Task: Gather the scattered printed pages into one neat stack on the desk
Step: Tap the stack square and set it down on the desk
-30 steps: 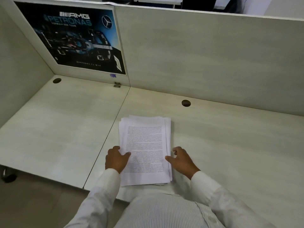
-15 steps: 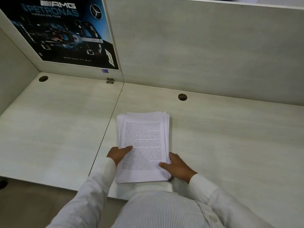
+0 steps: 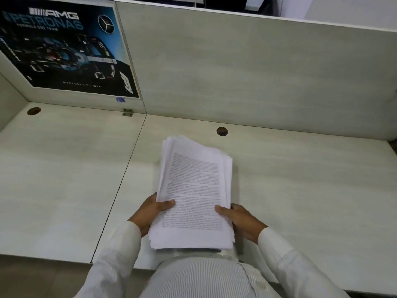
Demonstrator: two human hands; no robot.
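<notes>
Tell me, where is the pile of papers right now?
In the head view, the pile of papers is in the middle, held between the left hand and right hand, nearer than the round desk hole.

Pale wood-grain desk (image 3: pixel 300 190), two slabs meeting at dark seam (image 3: pixel 119 186) running front to back. Round cable hole (image 3: pixel 34 111) near back of left slab, second hole (image 3: pixel 222 131) near back of right. Back panel (image 3: pixel 236 72) upright behind desk, same pale grain. Dark racing-car poster (image 3: pixel 64 50) on its left section, purple sticker (image 3: pixel 120 99) just under poster's corner. Metal bracket (image 3: pixel 127 112) at panel foot by seam. Side panel (image 3: pixel 8 97) far left. Brownish floor (image 3: pixel 43 278) below front edge. Light soft, even.
</notes>
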